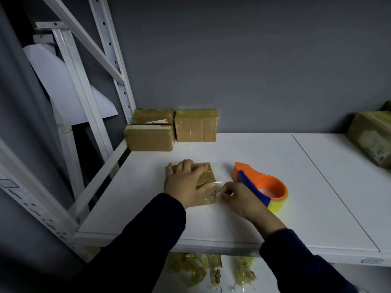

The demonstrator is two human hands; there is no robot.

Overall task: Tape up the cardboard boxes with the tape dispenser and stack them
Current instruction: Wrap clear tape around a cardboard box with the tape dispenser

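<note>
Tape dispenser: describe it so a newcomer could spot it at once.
Start at the white shelf. Near its front, right of the small box under the left hand, lies the tape dispenser. It alone is orange and blue; its neighbours are brown cardboard.

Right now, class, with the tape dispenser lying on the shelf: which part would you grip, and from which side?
Probably the ring-shaped roll end of the tape dispenser, from above and the right: it lies on its side, ring opening upward, and the right hand crowds its near left.
</note>
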